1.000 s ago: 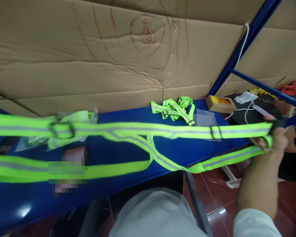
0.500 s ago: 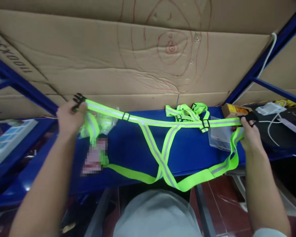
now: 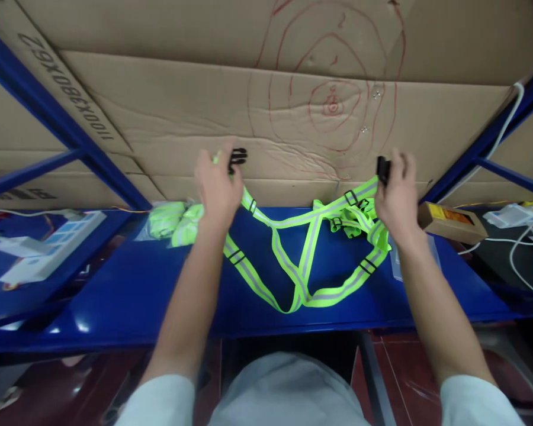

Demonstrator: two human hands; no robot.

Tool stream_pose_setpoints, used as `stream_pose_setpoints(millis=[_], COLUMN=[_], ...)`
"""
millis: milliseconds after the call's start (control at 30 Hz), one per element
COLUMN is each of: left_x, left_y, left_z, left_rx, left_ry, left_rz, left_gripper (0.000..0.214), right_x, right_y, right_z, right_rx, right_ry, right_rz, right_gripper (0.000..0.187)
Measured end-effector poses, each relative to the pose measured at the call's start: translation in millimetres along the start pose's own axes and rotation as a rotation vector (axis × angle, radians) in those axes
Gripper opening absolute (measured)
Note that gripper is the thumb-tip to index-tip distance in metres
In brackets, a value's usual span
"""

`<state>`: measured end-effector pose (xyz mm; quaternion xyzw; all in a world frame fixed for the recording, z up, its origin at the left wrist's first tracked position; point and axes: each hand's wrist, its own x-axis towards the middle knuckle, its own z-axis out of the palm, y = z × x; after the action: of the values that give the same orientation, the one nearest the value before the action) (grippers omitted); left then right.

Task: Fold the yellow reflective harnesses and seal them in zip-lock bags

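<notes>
A neon-green reflective harness (image 3: 302, 266) with a grey stripe hangs between my hands over the blue table. At its left end, my left hand (image 3: 220, 186) is closed on a black pronged buckle half (image 3: 237, 160). Opposite it, my right hand (image 3: 398, 198) grips the other black buckle half (image 3: 383, 170). The two halves are held apart, facing each other. Below them the straps sag and cross near the tabletop. Behind the harness on the right lies a second bundle of green reflective straps (image 3: 349, 222).
Bagged green straps (image 3: 166, 220) lie left of my left hand. A white power strip (image 3: 53, 248) is further left. On the right are a small cardboard box (image 3: 453, 223), a clear plastic bag (image 3: 395, 263) and white cables (image 3: 515, 260). Cardboard (image 3: 195, 100) backs the blue table (image 3: 128, 296).
Both hands have moved inward, bringing the buckle halves closer together and higher. The harness waist strap went from stretched taut to slack. The view has shifted slightly left.
</notes>
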<state>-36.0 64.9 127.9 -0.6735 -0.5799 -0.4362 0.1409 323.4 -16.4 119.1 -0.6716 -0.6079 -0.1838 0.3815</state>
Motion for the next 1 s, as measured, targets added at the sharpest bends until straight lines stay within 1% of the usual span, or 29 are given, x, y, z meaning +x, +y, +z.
stream_pose_setpoints(millis=[67,167,233,333,433,533,600,733,900,933,1000], left_x=[-5,-16,-22,-26,-24,-21,-20,-18,-19,-20,-21], left_y=[28,64,81,91,89,81,78,79,82,82,81], left_z=[5.4,10.7,13.5,17.6,22.1,27.8,31.6,33.9,31.5,32.1,34.7], left_rx=[-0.04,-0.101,-0.128,-0.153,-0.147,-0.192,-0.225,-0.213,-0.064,-0.059,-0.122], left_ry=[-0.034,-0.069,-0.077,-0.106,-0.125,-0.088,-0.087,-0.15,-0.234,-0.232,-0.198], left_rz=[0.049,0.112,0.13,0.133,0.105,0.062,0.06,0.058,0.066,0.076,0.101], left_gripper=[0.059,0.06,0.06,0.059,0.058,0.057,0.057,0.058,0.063,0.063,0.059], right_x=[2,0,-1,-3,-2,-2,-3,-4,-2,-1,-1], right_y=[-34,-79,-102,-122,-125,-122,-121,-123,-121,-120,-119], right_z=[14,35,47,59,68,75,79,85,89,88,87], right_rx=[-0.003,0.003,0.02,0.062,0.116,0.159,0.161,0.135,0.104,0.095,0.075], right_ry=[-0.005,0.006,-0.002,-0.009,0.015,0.048,0.061,0.056,0.046,0.043,0.033], right_rz=[-0.101,-0.173,-0.19,-0.202,-0.211,-0.194,-0.192,-0.211,-0.209,-0.208,-0.208], right_gripper=[0.072,0.068,0.067,0.067,0.066,0.066,0.066,0.063,0.065,0.066,0.068])
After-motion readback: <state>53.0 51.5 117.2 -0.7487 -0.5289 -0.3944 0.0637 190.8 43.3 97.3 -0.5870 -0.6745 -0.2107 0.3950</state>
